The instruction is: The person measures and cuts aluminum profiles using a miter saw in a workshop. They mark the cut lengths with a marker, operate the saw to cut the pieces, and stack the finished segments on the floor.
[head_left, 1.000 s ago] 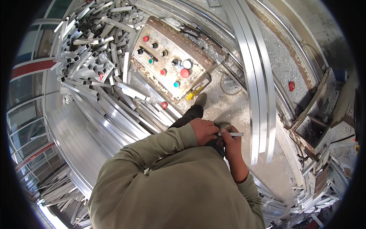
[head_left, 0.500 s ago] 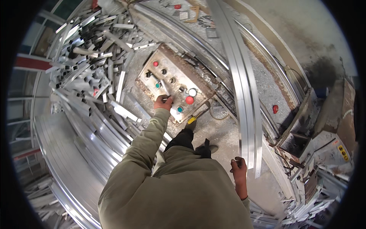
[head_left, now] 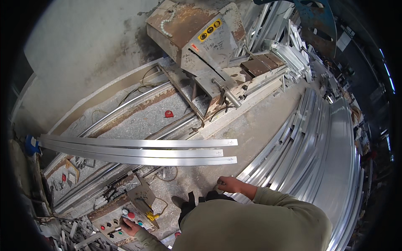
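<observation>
Firstly, one left hand [head_left: 130,227], fingers partly bent over the worn cream metal control box [head_left: 109,230], near its domed red push-button [head_left: 131,215]; whether it pressed, or gripped anything, could not be told. Item: one right hand [head_left: 228,184], curled nearly closed before the waist, probably held in there as the left arm did the reaching; any small thing inside could not be made out. Item: three long, flat, bright aluminium strips [head_left: 180,153], side by side above the hands, apparently spread so that each pencil-marked end lay bare; those ends overhung the floor. Item: one polished round steel rail [head_left: 125,109], smooth against silvery, shaving-strewn ground. Item: one boxy grey-and-brown saw housing [head_left: 201,54], slotted, scuffed and rusty. Item: one yellow-handled tool [head_left: 151,216], beside the control box. Item: stacked long aluminium profiles [head_left: 293,146], glossy and straight-edged, presumably laid lengthwise to keep the bundle together.
</observation>
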`<control>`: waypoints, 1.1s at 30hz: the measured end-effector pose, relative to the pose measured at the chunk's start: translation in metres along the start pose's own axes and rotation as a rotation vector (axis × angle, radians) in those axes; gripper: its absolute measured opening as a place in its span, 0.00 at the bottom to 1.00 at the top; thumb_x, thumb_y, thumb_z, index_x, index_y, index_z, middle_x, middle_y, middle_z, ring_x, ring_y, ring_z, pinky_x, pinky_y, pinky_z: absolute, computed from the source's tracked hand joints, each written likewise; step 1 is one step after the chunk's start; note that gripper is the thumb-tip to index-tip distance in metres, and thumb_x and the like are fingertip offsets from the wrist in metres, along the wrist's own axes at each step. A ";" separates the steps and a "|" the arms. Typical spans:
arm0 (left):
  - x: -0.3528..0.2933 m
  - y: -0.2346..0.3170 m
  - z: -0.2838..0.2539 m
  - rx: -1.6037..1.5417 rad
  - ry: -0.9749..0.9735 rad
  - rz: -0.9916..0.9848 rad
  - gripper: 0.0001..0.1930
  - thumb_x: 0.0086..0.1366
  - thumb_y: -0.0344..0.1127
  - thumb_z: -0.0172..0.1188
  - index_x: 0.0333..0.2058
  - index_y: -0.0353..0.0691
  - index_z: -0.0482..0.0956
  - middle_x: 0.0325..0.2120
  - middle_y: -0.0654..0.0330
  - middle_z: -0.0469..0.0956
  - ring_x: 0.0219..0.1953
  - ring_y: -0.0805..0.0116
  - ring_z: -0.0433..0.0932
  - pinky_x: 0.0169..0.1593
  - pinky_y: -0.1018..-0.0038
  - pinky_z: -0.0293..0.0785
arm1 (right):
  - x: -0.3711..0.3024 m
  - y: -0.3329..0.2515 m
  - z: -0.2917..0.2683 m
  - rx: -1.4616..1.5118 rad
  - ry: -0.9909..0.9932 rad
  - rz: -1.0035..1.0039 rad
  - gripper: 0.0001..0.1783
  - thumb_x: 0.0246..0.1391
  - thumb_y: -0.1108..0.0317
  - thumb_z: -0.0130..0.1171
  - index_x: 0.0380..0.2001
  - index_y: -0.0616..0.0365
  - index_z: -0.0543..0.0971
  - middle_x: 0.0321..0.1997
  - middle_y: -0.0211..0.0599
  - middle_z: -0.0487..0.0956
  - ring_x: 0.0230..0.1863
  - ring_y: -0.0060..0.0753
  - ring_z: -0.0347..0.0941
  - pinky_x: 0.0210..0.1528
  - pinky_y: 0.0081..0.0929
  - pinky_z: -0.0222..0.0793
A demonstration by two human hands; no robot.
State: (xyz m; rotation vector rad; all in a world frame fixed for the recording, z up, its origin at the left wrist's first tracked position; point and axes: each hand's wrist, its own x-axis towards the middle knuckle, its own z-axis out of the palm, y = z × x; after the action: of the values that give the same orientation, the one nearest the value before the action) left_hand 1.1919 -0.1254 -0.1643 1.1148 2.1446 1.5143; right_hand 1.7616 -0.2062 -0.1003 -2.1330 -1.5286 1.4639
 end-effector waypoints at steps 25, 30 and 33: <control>-0.477 0.379 0.468 -0.234 -1.678 0.209 0.18 0.77 0.39 0.63 0.58 0.36 0.80 0.41 0.59 0.82 0.35 0.72 0.79 0.39 0.72 0.79 | -0.215 0.381 -0.303 0.163 0.785 0.350 0.24 0.66 0.48 0.64 0.49 0.61 0.84 0.47 0.56 0.88 0.51 0.63 0.84 0.55 0.53 0.79; -0.541 0.421 0.566 -0.249 -1.784 0.265 0.18 0.77 0.38 0.62 0.59 0.35 0.80 0.44 0.57 0.83 0.35 0.71 0.79 0.40 0.70 0.79 | -0.189 0.463 -0.381 0.182 0.820 0.448 0.25 0.65 0.47 0.64 0.48 0.60 0.84 0.46 0.55 0.88 0.51 0.63 0.84 0.55 0.54 0.79; -0.564 0.460 0.620 -0.161 -1.826 0.256 0.19 0.77 0.39 0.62 0.59 0.34 0.80 0.43 0.58 0.83 0.35 0.71 0.79 0.40 0.70 0.79 | -0.147 0.497 -0.419 0.209 0.734 0.463 0.26 0.64 0.46 0.64 0.49 0.60 0.84 0.47 0.57 0.87 0.52 0.65 0.83 0.56 0.55 0.78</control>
State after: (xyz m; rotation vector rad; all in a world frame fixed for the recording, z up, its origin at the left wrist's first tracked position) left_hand 2.1442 -0.0513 -0.1135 1.6385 0.5809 0.1798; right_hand 2.4014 -0.3916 -0.0855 -2.5603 -0.6297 0.7079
